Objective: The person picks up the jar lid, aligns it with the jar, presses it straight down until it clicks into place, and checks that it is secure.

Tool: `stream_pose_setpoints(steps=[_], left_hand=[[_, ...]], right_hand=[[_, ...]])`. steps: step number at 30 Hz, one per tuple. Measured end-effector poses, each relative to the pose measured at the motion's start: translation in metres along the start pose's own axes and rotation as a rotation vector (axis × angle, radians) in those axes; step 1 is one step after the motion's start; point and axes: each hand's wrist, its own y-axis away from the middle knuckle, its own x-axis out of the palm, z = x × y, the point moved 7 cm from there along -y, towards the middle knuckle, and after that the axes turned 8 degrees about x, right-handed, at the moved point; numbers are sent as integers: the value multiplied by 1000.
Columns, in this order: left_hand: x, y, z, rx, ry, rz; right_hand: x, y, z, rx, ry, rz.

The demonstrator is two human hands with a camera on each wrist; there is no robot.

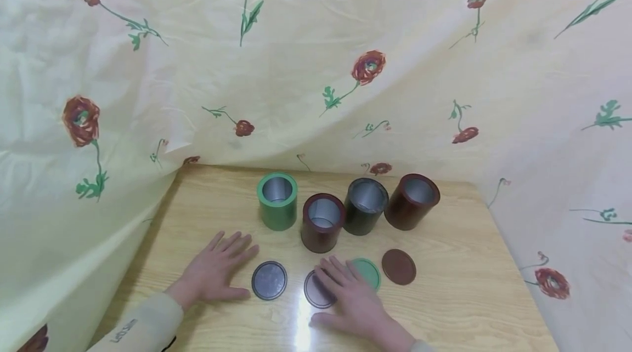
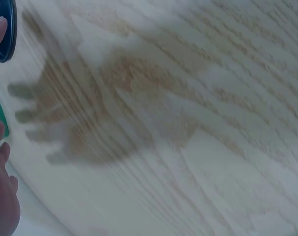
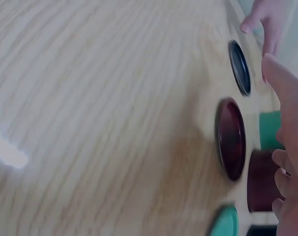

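Floral cloth (image 1: pixel 296 67): pale, with red blooms on green stems; hung behind the table and to both sides.

Table (image 1: pixel 444 308): wood-grained; bore four canisters and four discs.

Left hand (image 1: pixel 217 270): palm down, fingers spread and nearly straight, grasp empty. Stood left of the dark disc (image 1: pixel 269 280), apart from it. Its shadow in the left wrist view suggested a position above the wood.

Right hand (image 1: pixel 353 300): palm down, fingers extended, thumb out to the side, grasp empty. In the head view it hid parts of the maroon disc (image 1: pixel 317 293) and green disc (image 1: pixel 369 274); whether it touched either could not be told.

Canisters, four: upright, open-topped, toward the far edge. From left: green canister (image 1: pixel 278 216); maroon canister (image 1: pixel 320 238), set slightly nearer; black canister (image 1: pixel 362 220); red-brown canister (image 1: pixel 405 212).

Discs, four: flat, in front of the canisters. Left to right: dark, maroon, green, then brown disc (image 1: pixel 399 267).

Handling, as judged: thin discs offered little to grip, so a pinch at opposite rims seemed surer than a flat palm. With maroon and green so near each other, the right fingers needed to address one rim only, lest its neighbour slide.
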Motion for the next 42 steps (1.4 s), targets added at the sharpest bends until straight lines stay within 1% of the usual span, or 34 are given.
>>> stream_pose_setpoints(steps=[5,8,12,16,20,26,28,34,36,42], left_hand=[[8,-1,-4,-19,18,52],[10,0,-5,-32,23,64],[13,2,-6,-50,26,65],[19,3,-5,-56,5,61],[22,4,-5,-64,-10,50],[23,4,-7,-65,4,20],[23,4,-7,-65,5,15],[25,3,-8,-64,-10,26],[25,3,-9,-62,-11,29],[23,1,-11,-76,60,18]], right_hand=[[13,-10,15,-43,56,11],[22,-17,23,-51,63,37],[35,-25,29,-39,72,86],[47,-32,31,-23,84,140],[55,-38,33,-15,84,161],[60,-43,35,-19,102,118],[61,-45,36,-16,103,116],[61,-49,39,5,89,168],[61,-51,40,5,90,172],[65,-55,41,14,84,201]])
